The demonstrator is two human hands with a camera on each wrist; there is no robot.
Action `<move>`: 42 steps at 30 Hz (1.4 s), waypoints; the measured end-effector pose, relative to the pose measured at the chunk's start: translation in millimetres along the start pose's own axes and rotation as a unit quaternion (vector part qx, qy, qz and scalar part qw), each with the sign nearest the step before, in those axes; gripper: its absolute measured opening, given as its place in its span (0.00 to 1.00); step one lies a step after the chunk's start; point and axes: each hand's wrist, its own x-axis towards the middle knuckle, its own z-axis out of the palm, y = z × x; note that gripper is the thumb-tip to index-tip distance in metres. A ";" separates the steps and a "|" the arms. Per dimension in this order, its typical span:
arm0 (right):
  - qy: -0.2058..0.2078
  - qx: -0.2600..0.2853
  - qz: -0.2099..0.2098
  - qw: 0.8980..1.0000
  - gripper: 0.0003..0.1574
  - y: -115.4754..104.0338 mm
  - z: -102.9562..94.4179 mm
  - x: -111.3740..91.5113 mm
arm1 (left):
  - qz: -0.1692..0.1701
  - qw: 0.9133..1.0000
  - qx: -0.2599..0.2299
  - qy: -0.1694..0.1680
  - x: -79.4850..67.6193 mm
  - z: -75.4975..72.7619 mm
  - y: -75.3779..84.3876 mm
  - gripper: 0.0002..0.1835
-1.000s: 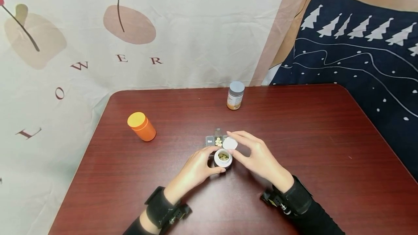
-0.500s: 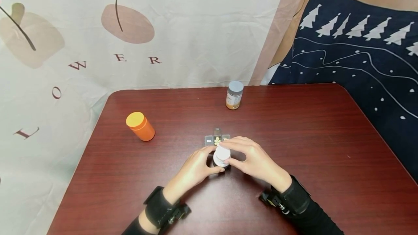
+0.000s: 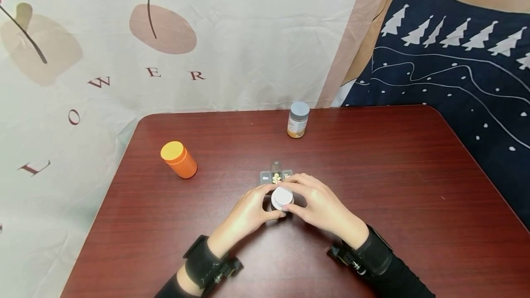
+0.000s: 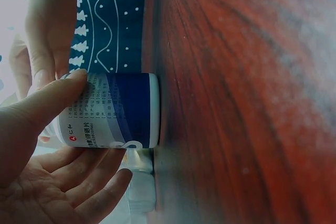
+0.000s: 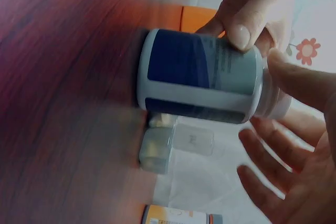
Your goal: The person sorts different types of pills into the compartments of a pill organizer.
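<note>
A white and blue pill bottle (image 4: 131, 111) stands upright on the table, with printed labels in the wrist views. My left hand (image 3: 250, 210) grips its body from the left, thumb on the near side. Over the bottle's mouth sits a white cap (image 3: 283, 196); my right hand (image 3: 320, 200) pinches its rim between thumb and fingers. Just behind the bottle is a small clear pill organizer (image 3: 265, 178), partly hidden by the hands. One of its lids stands up, and pale tablets (image 3: 276, 178) lie in that compartment. The bottle's contents are covered by the cap.
An orange bottle (image 3: 182, 163) with a yellow lid stands at the left of the reddish-brown table (image 3: 393, 160). Near the back edge is a supplement bottle (image 3: 297, 125) with a grey-blue lid. Printed cloths (image 3: 256, 36) hang behind the table.
My right hand has brought the white cap down and left from beside the bottle onto its mouth, covering the tablets inside. My left hand keeps its grip on the bottle.
</note>
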 end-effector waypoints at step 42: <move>-0.026 -0.029 -0.008 0.999 0.31 -9.9 -3.2 1.9 | -0.008 1.000 0.005 -0.002 0.0 1.0 -0.9 0.34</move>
